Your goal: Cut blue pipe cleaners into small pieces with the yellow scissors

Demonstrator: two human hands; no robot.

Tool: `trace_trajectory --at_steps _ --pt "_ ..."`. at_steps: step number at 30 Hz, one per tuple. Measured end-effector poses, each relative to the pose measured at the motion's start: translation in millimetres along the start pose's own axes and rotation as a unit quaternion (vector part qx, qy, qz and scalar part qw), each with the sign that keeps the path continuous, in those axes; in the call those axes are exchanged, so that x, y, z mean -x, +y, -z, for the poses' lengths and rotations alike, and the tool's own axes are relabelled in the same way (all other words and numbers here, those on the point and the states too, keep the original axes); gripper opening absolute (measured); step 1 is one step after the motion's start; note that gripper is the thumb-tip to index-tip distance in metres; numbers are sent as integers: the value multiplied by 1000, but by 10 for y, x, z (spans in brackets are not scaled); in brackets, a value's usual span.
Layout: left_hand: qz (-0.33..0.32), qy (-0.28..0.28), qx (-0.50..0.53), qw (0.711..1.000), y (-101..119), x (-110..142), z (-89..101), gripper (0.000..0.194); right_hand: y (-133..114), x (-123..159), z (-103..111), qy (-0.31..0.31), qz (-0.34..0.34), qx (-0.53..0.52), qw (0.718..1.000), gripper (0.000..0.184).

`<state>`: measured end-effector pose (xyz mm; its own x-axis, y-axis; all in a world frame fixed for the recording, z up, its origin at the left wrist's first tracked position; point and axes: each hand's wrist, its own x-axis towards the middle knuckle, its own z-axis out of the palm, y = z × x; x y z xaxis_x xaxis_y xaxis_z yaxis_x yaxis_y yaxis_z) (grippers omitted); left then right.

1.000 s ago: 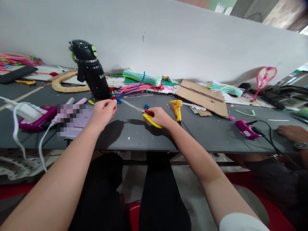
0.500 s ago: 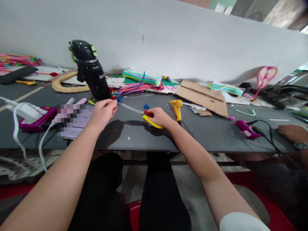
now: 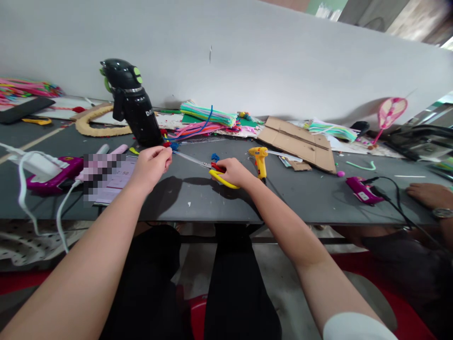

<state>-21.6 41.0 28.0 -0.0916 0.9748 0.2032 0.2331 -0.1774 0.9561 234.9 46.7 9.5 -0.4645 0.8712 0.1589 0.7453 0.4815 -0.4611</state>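
My right hand (image 3: 231,172) is closed around the scissors (image 3: 221,175), which have yellow and red handles. Their blades point left, with the tips close to the fingertips of my left hand (image 3: 155,163). That hand is pinched shut above the table; whatever lies between the fingers is hidden. A fuzzy blue piece (image 3: 174,146) shows right beside those fingertips, and I cannot tell if it is held. Another small blue fuzzy piece (image 3: 214,157) lies on the table just beyond the scissors.
A black bottle (image 3: 139,113) stands behind my left hand. Pipe cleaner bundles (image 3: 208,114) and cardboard (image 3: 299,144) line the wall. A yellow glue gun (image 3: 261,163) is near my right hand. Purple power strips (image 3: 364,191) lie at both sides; another person's hand (image 3: 430,195) rests at right.
The scissor blades look slightly closer together than a second ago, and the yellow handle has shifted a little. My left hand stays in place.
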Motion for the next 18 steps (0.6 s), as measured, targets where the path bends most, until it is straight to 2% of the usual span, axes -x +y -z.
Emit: trace_trajectory --at_steps 18 --pt "10 7 -10 1000 47 26 -11 29 9 -11 -4 -4 -2 -8 1000 25"
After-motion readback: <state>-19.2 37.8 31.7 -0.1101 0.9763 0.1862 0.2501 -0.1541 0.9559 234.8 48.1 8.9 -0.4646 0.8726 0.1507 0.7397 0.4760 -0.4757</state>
